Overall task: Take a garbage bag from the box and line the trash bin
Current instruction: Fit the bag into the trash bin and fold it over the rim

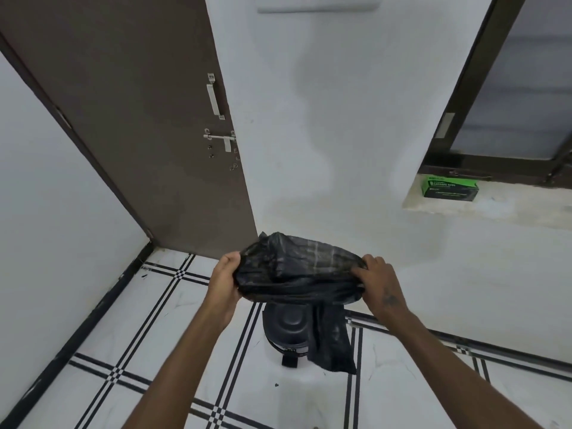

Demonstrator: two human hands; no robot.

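- Above the tiled floor (123,305), near the corner where a brown door (139,119) meets a white wall, two bare forearms reach forward from the bottom of the view.
- Left hand (224,281) is closed on the left end of a black garbage bag (297,274); right hand (379,284) is closed on its right end.
- Between the hands the bag is stretched sideways, bunched and creased, glossy, with pale fold lines across its top. A loose tail hangs down from its right part.
- Directly below the bag stands a small black trash bin (286,328) on the floor, its domed lid apparently down and a foot pedal at the front. The hanging tail drapes in front of the bin's right side.
- A green box (450,187) of bags sits on the window ledge (495,209), at its left end, well apart from the bin.
- Likely risk: the bag's mouth is not yet visibly open, so the thin film could cling, or tear if pulled hard.
- With the lid seemingly shut and both hands occupied, lining could stall, and the tail could snag at the rim.
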